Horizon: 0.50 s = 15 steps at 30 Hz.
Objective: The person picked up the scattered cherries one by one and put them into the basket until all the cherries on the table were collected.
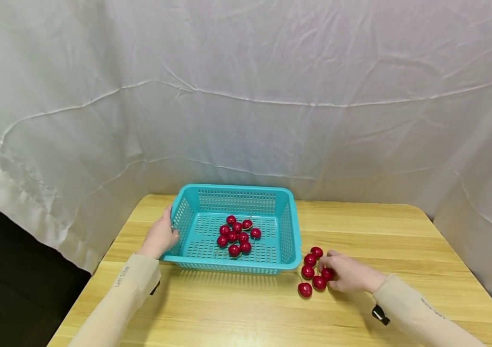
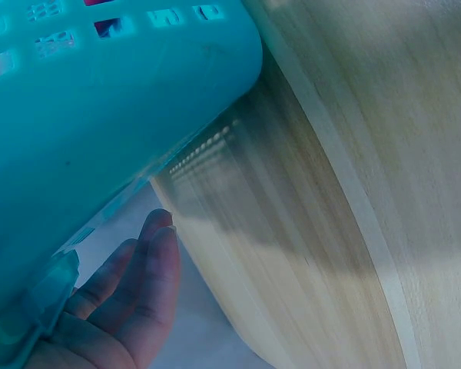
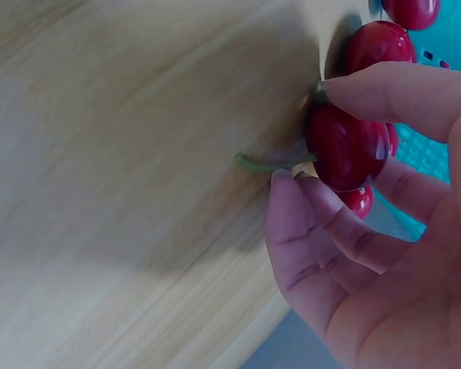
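A turquoise perforated plastic basket (image 1: 237, 266) stands on the table with several red cherries (image 1: 232, 236) on its floor. My left hand (image 1: 159, 237) holds the basket's left rim, thumb over the inner side. In the left wrist view the fingers (image 2: 150, 300) extend beneath the rim, outside the wall. To the right of the basket, my right hand (image 1: 352, 273) has its thumb and fingertips around a cherry (image 3: 347, 146) with a green stem (image 3: 265, 163). Several other cherries (image 1: 307, 272) lie on the table between that hand and the basket.
The light wooden table (image 1: 228, 313) ends at the back near a hanging whitish cloth (image 1: 246, 135). A dark area (image 1: 7, 270) lies beyond the table's left edge. Long pale sleeves cover both arms.
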Motion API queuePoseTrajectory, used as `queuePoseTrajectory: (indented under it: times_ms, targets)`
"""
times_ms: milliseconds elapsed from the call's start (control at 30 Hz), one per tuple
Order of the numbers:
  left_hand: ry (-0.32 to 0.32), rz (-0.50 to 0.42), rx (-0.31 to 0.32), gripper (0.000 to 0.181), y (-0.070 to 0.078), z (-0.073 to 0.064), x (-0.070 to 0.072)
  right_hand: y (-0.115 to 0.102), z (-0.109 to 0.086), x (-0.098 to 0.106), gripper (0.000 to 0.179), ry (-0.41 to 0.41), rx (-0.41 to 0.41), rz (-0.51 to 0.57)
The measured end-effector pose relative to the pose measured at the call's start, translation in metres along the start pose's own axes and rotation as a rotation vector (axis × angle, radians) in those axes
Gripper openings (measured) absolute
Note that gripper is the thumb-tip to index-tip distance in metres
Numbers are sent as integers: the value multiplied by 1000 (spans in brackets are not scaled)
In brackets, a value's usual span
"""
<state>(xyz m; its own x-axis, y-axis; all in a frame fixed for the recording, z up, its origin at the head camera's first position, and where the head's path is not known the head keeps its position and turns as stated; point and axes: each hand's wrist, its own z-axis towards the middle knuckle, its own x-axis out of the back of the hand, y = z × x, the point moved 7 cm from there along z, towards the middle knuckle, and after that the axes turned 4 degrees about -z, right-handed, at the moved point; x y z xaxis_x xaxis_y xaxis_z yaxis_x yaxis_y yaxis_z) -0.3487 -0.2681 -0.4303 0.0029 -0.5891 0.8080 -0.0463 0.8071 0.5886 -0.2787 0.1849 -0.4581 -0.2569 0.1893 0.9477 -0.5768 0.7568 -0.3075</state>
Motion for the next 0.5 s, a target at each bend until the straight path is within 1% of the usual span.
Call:
queuePoseTrajectory:
  times_ms: [133, 233, 500]
  targets:
    - [8, 8, -14, 83, 2, -1, 1, 0, 0, -1, 28, 2, -15, -21]
    - [2, 2, -11, 83, 3, -2, 1, 0, 0, -2, 23, 10, -16, -35]
    - [3, -3, -8, 83, 2, -1, 2, 3, -1, -2, 25, 32, 5, -47]
